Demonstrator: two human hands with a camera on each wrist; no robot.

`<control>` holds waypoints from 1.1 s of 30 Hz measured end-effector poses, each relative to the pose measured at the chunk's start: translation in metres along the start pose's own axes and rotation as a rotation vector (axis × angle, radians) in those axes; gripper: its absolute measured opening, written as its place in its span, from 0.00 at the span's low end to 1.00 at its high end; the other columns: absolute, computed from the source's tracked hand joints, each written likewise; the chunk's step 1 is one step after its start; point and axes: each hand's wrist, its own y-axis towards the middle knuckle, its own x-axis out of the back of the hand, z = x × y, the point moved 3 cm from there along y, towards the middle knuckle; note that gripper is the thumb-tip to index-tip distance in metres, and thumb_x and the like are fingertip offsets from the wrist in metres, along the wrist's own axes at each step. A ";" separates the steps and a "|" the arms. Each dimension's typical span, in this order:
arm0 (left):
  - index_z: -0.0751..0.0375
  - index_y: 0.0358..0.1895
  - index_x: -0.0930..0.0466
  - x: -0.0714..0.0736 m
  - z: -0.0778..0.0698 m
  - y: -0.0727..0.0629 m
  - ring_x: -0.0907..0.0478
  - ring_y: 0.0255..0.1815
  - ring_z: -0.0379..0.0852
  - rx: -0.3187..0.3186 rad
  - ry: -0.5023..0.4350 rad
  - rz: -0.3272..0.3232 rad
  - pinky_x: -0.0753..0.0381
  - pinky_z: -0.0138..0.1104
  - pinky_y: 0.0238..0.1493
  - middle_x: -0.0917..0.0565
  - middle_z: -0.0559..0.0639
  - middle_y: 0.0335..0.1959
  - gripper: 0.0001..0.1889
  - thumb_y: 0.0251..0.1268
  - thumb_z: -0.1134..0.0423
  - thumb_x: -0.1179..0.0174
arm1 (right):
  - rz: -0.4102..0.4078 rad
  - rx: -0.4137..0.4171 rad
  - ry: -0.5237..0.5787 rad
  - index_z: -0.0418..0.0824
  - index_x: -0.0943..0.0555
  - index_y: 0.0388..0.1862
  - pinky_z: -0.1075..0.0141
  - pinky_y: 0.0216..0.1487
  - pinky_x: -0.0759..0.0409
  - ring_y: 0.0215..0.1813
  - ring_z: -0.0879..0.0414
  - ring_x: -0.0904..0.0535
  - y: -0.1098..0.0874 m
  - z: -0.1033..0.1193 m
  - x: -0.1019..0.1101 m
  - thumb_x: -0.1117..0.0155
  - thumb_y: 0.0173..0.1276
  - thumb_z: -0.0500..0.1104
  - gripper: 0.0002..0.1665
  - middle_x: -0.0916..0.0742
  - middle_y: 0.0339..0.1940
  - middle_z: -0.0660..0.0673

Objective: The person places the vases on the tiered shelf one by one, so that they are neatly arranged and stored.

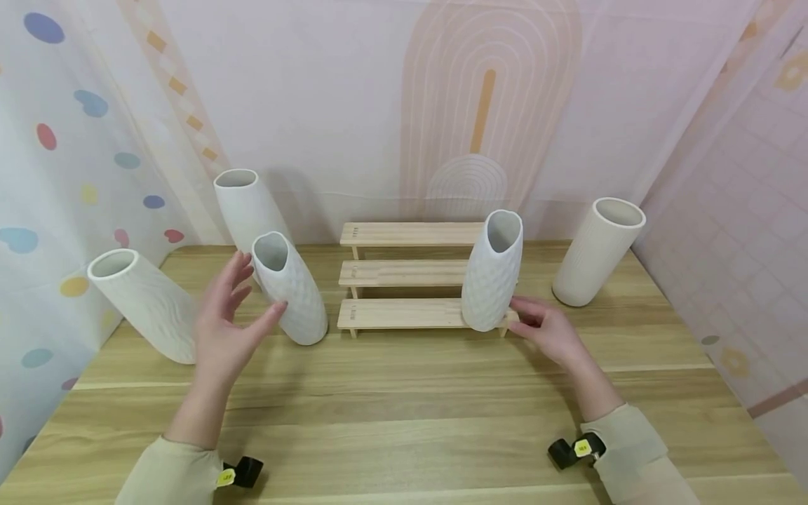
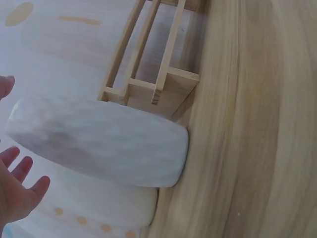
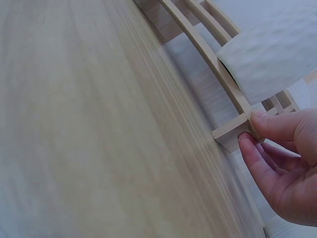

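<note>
A three-tier wooden riser (image 1: 398, 313) stands mid-table, with a dimpled white vase (image 1: 494, 280) upright on the right end of its lowest step. At that step's right end, my right hand (image 1: 548, 330) pinches the corner of the riser between thumb and fingers; the right wrist view shows the grip on the wood (image 3: 232, 130). My left hand (image 1: 226, 319) is spread beside another dimpled white vase (image 1: 292, 298) standing on the table left of the riser. In the left wrist view, the fingers (image 2: 22, 171) are apart from that vase (image 2: 104, 141).
A wavy-textured white vase (image 1: 148, 308) stands at the far left, partly behind my left hand. Behind the dimpled one is a taller smooth vase (image 1: 243, 210). A ribbed white vase (image 1: 596, 256) stands at the right. Printed curtains (image 1: 315, 105) surround the wooden table (image 1: 404, 435).
</note>
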 end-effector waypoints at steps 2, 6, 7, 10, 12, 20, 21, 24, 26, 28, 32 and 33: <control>0.59 0.75 0.37 -0.003 0.004 0.002 0.31 0.66 0.47 0.064 0.006 0.028 0.29 0.35 0.64 0.29 0.56 0.69 0.49 0.44 0.86 0.30 | 0.002 -0.001 0.000 0.29 0.23 0.63 0.52 0.57 0.23 0.59 0.40 0.23 0.000 0.000 0.000 0.32 0.67 0.33 0.26 0.21 0.63 0.31; 0.53 0.78 0.44 -0.008 0.011 0.006 0.35 0.70 0.48 0.160 0.000 0.068 0.31 0.37 0.67 0.36 0.51 0.74 0.53 0.46 0.82 0.29 | 0.004 -0.008 0.001 0.29 0.23 0.63 0.50 0.58 0.24 0.60 0.39 0.24 0.000 0.001 0.000 0.32 0.67 0.34 0.26 0.22 0.63 0.31; 0.52 0.78 0.44 -0.009 0.012 0.007 0.35 0.70 0.47 0.172 -0.002 0.074 0.31 0.37 0.67 0.36 0.51 0.75 0.53 0.47 0.82 0.29 | 0.005 -0.010 0.001 0.30 0.23 0.63 0.49 0.58 0.24 0.60 0.39 0.24 0.000 0.001 0.000 0.32 0.67 0.34 0.26 0.22 0.64 0.31; 0.52 0.79 0.47 -0.013 0.016 0.011 0.35 0.69 0.46 0.195 -0.007 0.091 0.31 0.34 0.66 0.37 0.50 0.75 0.54 0.47 0.80 0.28 | 0.005 -0.016 0.006 0.30 0.24 0.64 0.50 0.58 0.24 0.60 0.39 0.24 0.000 0.001 0.000 0.32 0.67 0.34 0.26 0.22 0.64 0.31; 0.52 0.79 0.48 -0.015 0.016 0.012 0.35 0.69 0.45 0.202 -0.008 0.096 0.30 0.32 0.64 0.36 0.51 0.74 0.55 0.48 0.79 0.28 | 0.004 -0.015 0.008 0.30 0.24 0.64 0.50 0.58 0.24 0.60 0.40 0.24 0.000 0.001 -0.001 0.32 0.67 0.34 0.26 0.22 0.64 0.31; 0.51 0.78 0.45 -0.021 0.017 0.014 0.27 0.62 0.45 0.221 -0.022 0.049 0.25 0.26 0.55 0.30 0.52 0.70 0.51 0.51 0.77 0.29 | -0.003 -0.005 0.002 0.29 0.23 0.63 0.50 0.57 0.24 0.60 0.40 0.24 0.000 0.000 0.000 0.32 0.67 0.34 0.26 0.22 0.63 0.31; 0.51 0.78 0.44 -0.021 0.017 0.015 0.26 0.61 0.44 0.222 -0.021 0.040 0.24 0.25 0.54 0.29 0.53 0.69 0.50 0.51 0.77 0.29 | -0.001 -0.006 0.004 0.29 0.23 0.63 0.50 0.57 0.24 0.60 0.39 0.24 0.000 0.001 0.000 0.32 0.67 0.34 0.26 0.22 0.63 0.31; 0.52 0.77 0.41 -0.021 0.017 0.014 0.25 0.58 0.43 0.217 -0.028 0.015 0.23 0.24 0.51 0.27 0.54 0.67 0.49 0.50 0.77 0.28 | -0.001 -0.009 0.005 0.30 0.23 0.63 0.49 0.58 0.24 0.60 0.39 0.24 0.000 0.001 0.000 0.32 0.67 0.34 0.26 0.22 0.63 0.31; 0.52 0.77 0.39 -0.021 0.017 0.013 0.24 0.58 0.43 0.217 -0.033 -0.004 0.23 0.24 0.50 0.26 0.54 0.66 0.48 0.50 0.77 0.28 | -0.002 -0.009 0.003 0.30 0.23 0.63 0.49 0.58 0.24 0.60 0.39 0.24 -0.001 0.001 0.000 0.32 0.67 0.34 0.26 0.22 0.63 0.31; 0.51 0.76 0.38 -0.020 0.017 0.012 0.24 0.57 0.43 0.220 -0.033 -0.018 0.23 0.24 0.50 0.25 0.53 0.66 0.48 0.50 0.77 0.28 | -0.004 -0.009 0.004 0.30 0.23 0.63 0.49 0.58 0.24 0.60 0.40 0.24 -0.001 0.002 0.000 0.32 0.67 0.34 0.26 0.22 0.63 0.31; 0.48 0.75 0.36 -0.018 0.009 0.012 0.23 0.56 0.43 0.239 -0.040 -0.039 0.23 0.24 0.48 0.24 0.51 0.65 0.47 0.50 0.77 0.28 | -0.001 -0.013 0.007 0.30 0.23 0.63 0.50 0.58 0.24 0.61 0.40 0.25 -0.001 0.002 0.000 0.32 0.67 0.35 0.26 0.22 0.64 0.31; 0.48 0.75 0.36 -0.018 0.006 0.013 0.23 0.55 0.43 0.239 -0.049 -0.046 0.23 0.24 0.48 0.24 0.51 0.64 0.47 0.50 0.78 0.29 | 0.000 -0.012 0.009 0.30 0.23 0.63 0.51 0.58 0.24 0.61 0.40 0.25 -0.001 0.003 0.000 0.32 0.67 0.35 0.26 0.22 0.64 0.31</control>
